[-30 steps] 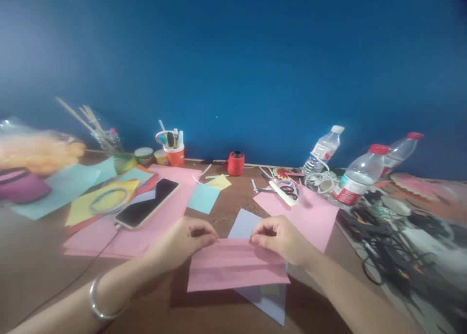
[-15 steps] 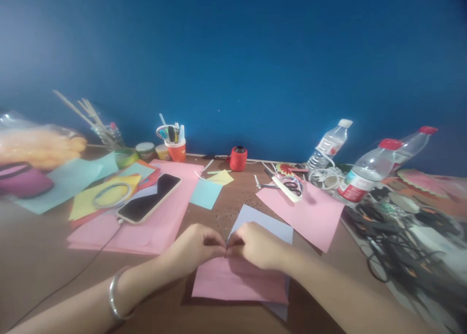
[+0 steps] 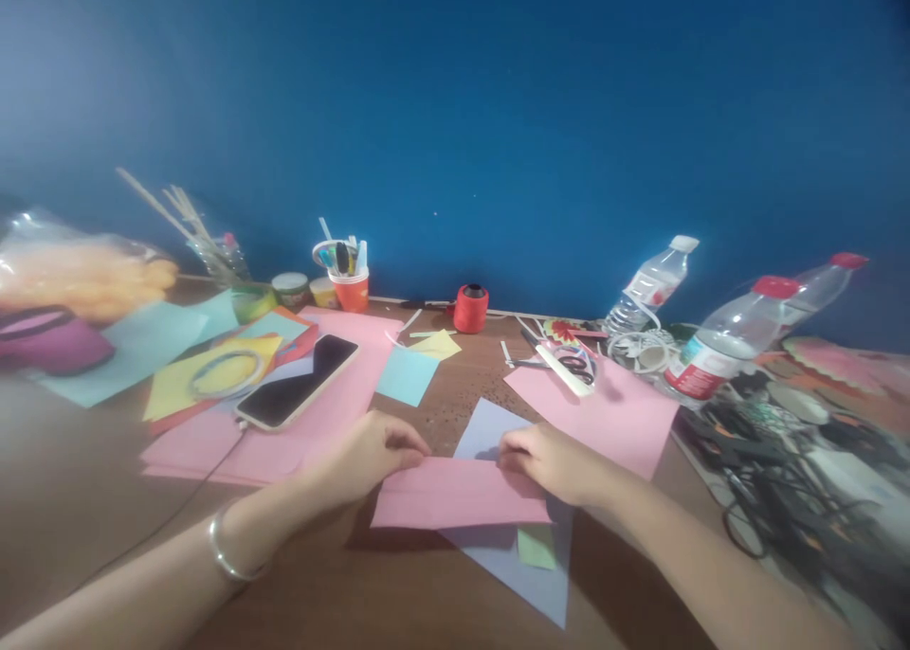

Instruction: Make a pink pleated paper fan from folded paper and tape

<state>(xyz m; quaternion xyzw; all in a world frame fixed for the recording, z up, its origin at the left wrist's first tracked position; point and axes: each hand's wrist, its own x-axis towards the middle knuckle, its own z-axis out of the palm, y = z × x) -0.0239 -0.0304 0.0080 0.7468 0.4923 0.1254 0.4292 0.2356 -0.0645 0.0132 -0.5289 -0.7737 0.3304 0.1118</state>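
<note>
A pink sheet of paper [image 3: 459, 496] hangs between my two hands, tilted over the table, its lower edge toward me. My left hand [image 3: 380, 453] pinches its upper left corner, thumb and fingers together. At the upper right part of the sheet, my right hand [image 3: 540, 460] grips the edge in the same way. Under the sheet lies a pale lavender paper [image 3: 530, 584], partly covered. A small light-green paper piece [image 3: 536, 547] rests on the lavender one, its top hidden by the pink sheet.
To the left, a phone [image 3: 297, 385] lies on pink sheets with a cable attached. Scissors [image 3: 575, 366] and a white-handled cutter [image 3: 565, 368] sit on another pink sheet [image 3: 626, 418]. Bottles [image 3: 732, 342] and tangled cables [image 3: 782, 470] crowd the right. A red cup of pens [image 3: 352, 292] stands by the wall.
My hands have moved apart, from meeting at the middle of the sheet's top edge to its two sides. The pink sheet is lifted higher, uncovering the green piece and more lavender paper.
</note>
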